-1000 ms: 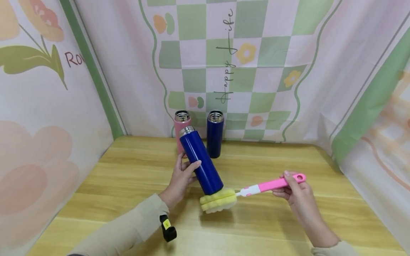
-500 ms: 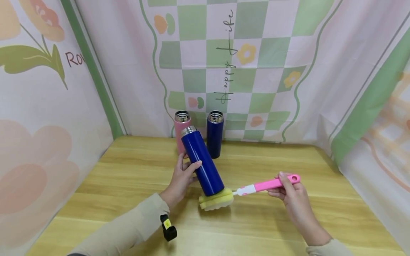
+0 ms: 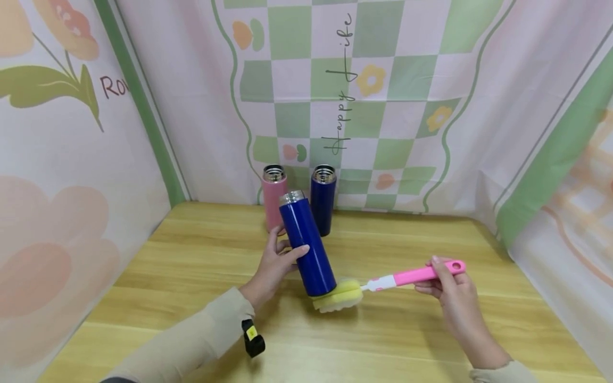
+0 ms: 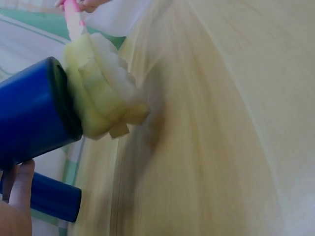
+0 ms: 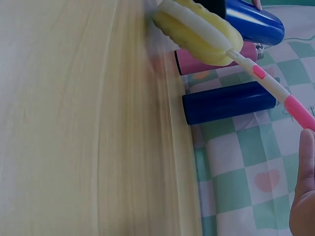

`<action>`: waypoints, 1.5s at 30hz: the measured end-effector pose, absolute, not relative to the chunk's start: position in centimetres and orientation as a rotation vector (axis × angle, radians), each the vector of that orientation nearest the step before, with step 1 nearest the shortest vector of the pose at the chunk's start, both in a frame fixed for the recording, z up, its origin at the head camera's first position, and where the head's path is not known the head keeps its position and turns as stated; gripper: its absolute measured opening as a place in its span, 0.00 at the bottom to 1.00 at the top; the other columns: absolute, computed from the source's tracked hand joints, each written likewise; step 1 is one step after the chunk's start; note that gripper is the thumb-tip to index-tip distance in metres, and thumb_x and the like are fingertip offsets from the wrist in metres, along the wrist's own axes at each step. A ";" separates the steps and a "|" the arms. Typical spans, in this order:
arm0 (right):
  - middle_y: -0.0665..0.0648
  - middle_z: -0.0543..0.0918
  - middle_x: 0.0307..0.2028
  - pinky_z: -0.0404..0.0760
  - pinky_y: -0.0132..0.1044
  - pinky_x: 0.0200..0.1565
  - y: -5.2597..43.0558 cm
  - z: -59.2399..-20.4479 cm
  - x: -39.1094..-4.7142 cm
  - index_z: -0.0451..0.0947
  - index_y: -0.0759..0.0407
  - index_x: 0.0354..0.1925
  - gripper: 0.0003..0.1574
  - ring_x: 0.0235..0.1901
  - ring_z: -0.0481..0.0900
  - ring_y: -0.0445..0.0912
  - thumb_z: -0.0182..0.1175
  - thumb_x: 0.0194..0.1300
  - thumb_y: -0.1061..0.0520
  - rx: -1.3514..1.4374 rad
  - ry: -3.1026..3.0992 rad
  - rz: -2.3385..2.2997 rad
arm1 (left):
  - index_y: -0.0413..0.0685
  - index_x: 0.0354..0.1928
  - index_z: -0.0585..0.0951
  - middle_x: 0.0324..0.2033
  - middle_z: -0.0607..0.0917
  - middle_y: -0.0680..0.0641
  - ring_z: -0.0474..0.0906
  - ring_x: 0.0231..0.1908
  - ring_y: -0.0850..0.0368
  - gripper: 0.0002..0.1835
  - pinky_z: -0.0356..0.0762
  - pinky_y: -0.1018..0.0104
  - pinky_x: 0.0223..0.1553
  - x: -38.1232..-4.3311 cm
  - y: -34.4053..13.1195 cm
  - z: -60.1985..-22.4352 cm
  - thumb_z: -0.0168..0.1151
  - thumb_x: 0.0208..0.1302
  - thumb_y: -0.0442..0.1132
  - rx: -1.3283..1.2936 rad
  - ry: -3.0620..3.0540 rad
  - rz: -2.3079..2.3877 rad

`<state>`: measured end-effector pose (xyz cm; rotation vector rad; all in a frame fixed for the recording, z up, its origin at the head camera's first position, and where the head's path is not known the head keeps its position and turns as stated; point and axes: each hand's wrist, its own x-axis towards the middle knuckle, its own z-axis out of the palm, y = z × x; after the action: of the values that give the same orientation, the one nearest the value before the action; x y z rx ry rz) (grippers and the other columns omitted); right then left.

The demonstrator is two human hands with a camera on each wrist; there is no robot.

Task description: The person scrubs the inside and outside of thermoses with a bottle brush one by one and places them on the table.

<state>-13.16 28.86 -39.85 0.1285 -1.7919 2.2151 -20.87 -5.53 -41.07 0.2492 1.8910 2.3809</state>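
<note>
A lidless blue thermos bottle leans in the grip of my left hand, its steel mouth up and its base tilted down to the right. My right hand holds a bottle brush by its pink handle. The yellow and white sponge head lies against the base of the bottle, above the table. In the left wrist view the sponge touches the dark bottom of the bottle. From the right wrist, the brush's sponge shows just in front of the bottle's base.
Behind the held bottle stand a pink bottle and a dark blue bottle, both upright without lids. They are near the back edge of the wooden table. Printed curtains hang behind and at both sides.
The sponge shifts left along the bottle's base, then back right with my right hand. The held bottle moves slightly right and tips a little more upright.
</note>
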 end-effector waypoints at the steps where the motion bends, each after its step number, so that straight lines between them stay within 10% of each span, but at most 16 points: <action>1: 0.56 0.85 0.32 0.85 0.36 0.35 29.0 -39.8 -13.1 0.79 0.59 0.42 0.10 0.29 0.86 0.45 0.52 0.78 0.58 0.134 -1.787 2.211 | 0.63 0.73 0.58 0.57 0.77 0.38 0.78 0.54 0.44 0.45 0.80 0.48 0.51 -20.9 -5.4 -41.1 0.74 0.60 0.46 0.260 1.917 2.366; 45: 0.57 0.85 0.33 0.84 0.36 0.35 34.0 -38.9 -12.1 0.79 0.61 0.45 0.09 0.32 0.88 0.45 0.51 0.77 0.62 0.216 -1.763 2.140 | 0.56 0.68 0.68 0.52 0.79 0.49 0.79 0.51 0.50 0.46 0.77 0.51 0.54 -29.3 5.3 -42.1 0.83 0.46 0.40 0.390 2.457 2.200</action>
<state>-12.10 34.04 -38.89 0.2161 -1.7630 2.1400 -29.32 5.30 -42.09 0.3902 2.4575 2.1998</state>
